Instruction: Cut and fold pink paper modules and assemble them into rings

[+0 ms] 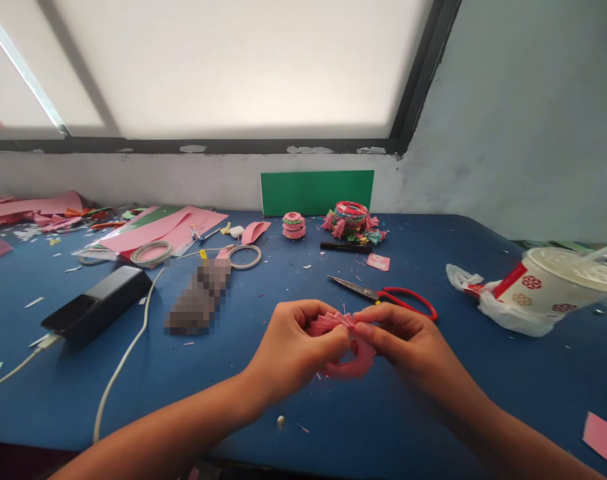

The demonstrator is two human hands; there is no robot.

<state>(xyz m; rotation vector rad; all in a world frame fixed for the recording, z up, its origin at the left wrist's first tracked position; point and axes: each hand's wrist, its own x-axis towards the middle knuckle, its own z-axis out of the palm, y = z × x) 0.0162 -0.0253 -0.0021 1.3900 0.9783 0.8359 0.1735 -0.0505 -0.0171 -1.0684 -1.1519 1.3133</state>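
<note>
Both hands meet over the middle of the blue table [433,413]. My left hand [291,350] and my right hand [406,340] pinch a pink pleated paper ring [346,360] between their fingertips, holding it just above the tabletop. Each hand is closed on the folded paper, the left from the left side, the right from the right. Red-handled scissors [388,298] lie on the table just beyond my right hand, blades pointing left.
A lidded paper cup in a plastic bag [538,290] stands at right. A black power bank [96,305] with a white cable lies at left. Tape rolls [152,252], pink paper sheets [168,227], finished paper rosettes [353,222], a black marker [344,247] and a green card [317,192] sit behind.
</note>
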